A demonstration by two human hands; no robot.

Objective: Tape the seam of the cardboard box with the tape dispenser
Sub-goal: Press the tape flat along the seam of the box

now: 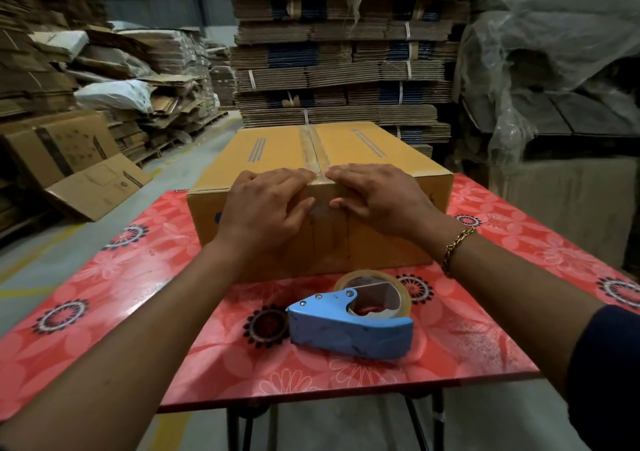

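Seam [313, 149] taped; both hands (left hand [268, 201], right hand [375, 196]) flat, pressing tape over cardboard box [381, 159] edge; tape dispenser [349, 326] idle on bench [104, 270].

Red floral table [145, 277], stacked cardboard [339, 69]

Box front [363, 242] tape end hidden behind hands, perhaps.
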